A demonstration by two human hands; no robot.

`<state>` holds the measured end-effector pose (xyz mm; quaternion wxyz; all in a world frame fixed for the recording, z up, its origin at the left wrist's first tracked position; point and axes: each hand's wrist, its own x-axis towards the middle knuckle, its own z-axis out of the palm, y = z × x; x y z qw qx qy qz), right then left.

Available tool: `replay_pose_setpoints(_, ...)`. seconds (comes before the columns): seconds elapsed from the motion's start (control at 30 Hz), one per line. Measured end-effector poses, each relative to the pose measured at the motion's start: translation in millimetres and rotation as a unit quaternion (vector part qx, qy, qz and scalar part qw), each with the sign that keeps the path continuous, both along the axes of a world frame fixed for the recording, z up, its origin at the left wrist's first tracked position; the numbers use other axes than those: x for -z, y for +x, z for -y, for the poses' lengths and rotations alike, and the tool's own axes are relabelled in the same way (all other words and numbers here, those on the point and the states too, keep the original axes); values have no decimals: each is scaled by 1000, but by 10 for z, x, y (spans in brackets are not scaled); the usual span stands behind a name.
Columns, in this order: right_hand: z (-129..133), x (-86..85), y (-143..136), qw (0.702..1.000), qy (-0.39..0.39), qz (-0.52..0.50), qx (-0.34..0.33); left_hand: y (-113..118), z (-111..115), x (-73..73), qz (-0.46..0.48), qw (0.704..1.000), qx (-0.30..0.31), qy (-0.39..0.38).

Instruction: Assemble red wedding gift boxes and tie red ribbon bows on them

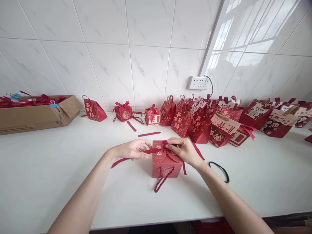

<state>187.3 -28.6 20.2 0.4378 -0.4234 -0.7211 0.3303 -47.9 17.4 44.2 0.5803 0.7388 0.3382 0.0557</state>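
Note:
A red gift box (159, 164) with gold lettering stands on the table before me, a twisted cord handle (163, 182) hanging down its near side. Across its top runs a dark red ribbon (153, 150). My left hand (134, 150), at the box's left edge, pinches the ribbon between thumb and fingers, and a loose end trails left below it. Over the top of the box, my right hand (181, 149) is closed on the ribbon near the middle. More ribbon hangs down on the box's right side, partly behind that hand.
Several red gift boxes (182, 122) crowd the back right. Two ribbon-tied boxes (123, 113) and a triangular box (94, 110) stand along the wall. At left is a cardboard carton (36, 117) of ribbons. A black band (220, 169) lies right; a power strip (198, 83) is on the wall.

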Motion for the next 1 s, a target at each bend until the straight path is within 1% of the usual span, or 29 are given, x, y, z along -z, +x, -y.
replay_pose_setpoints(0.07, -5, 3, -16, 999, -36, -22, 20, -7, 72, -93, -7, 996, -16, 82)
replay_pose_setpoints(0.13, -4, 6, -27, 997, -58, -43, 25, 7, 140, -165, -34, 984, -26, 175)
replay_pose_setpoints(0.17, -3, 7, -29, 997, -61, -50, 23, 20, 170, -197, -53, 976, -29, 209)
replay_pose_setpoints(0.23, -1, 7, -30, 997, -54, -54, 17, 58, 224, -266, -91, 965, -32, 243)
replay_pose_setpoints(0.3, -4, 4, -26, 998, -33, -48, 7, 114, 273, -348, -111, 957, -37, 265)
replay_pose_setpoints(0.43, -14, -13, -18, 1000, 10, -13, -15, 281, 339, -533, -96, 937, -34, 334)
replay_pose_setpoints(0.5, -10, -20, -17, 1000, 17, 3, -25, 371, 343, -610, -105, 930, -24, 351)
replay_pose_setpoints(0.57, -1, -16, -19, 999, 14, -4, -29, 451, 332, -673, -131, 925, -12, 356)
replay_pose_setpoints(0.7, 19, 7, -25, 995, -48, -90, -20, 590, 316, -785, -159, 908, 11, 388)
replay_pose_setpoints(0.73, 22, 8, -27, 993, -63, -100, -18, 623, 315, -809, -155, 904, 17, 397)
replay_pose_setpoints(0.8, 21, -1, -30, 993, -70, -90, -19, 684, 304, -843, -146, 901, 27, 407)
replay_pose_setpoints(0.9, 7, -14, -26, 997, -53, -44, -17, 738, 233, -834, -138, 902, 29, 409)
replay_pose_setpoints(1.0, -13, -1, -14, 999, -40, -32, -19, 720, 93, -739, -133, 908, 9, 397)
